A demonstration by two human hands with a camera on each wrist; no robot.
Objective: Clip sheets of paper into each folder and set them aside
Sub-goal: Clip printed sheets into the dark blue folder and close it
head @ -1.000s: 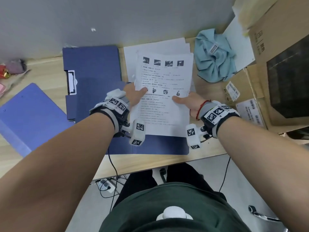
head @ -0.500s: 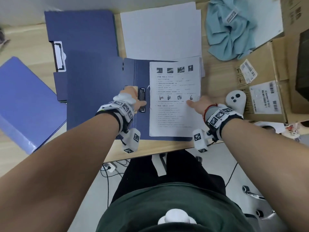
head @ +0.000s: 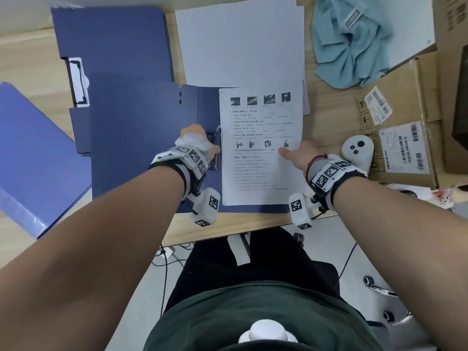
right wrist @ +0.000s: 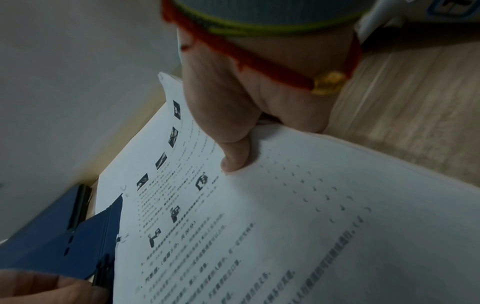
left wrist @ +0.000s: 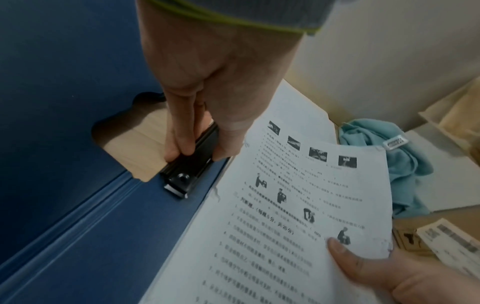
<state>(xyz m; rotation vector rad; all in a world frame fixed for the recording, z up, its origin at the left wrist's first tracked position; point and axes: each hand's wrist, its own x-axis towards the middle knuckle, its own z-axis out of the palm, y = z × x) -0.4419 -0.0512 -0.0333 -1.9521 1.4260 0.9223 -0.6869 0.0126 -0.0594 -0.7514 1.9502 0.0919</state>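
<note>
A dark blue folder lies open on the wooden table, with a stack of printed sheets on its right half. My left hand grips the black clip at the folder's spine, fingers on one side and thumb on the other. The sheets' left edge sits just beside that clip. My right hand pinches the sheets' right edge, thumb on top and the other fingers hidden underneath. In the right wrist view the sheets are slightly lifted at that edge.
Another dark blue folder with a white clip lies behind at the left, and a lighter blue one at the far left. Blank paper, a teal cloth, cardboard boxes and a white controller crowd the back and right.
Both hands held the sheets up a second ago. The sheets now lie on the folder's right half, and my left hand has let go of them and gripped the clip.
</note>
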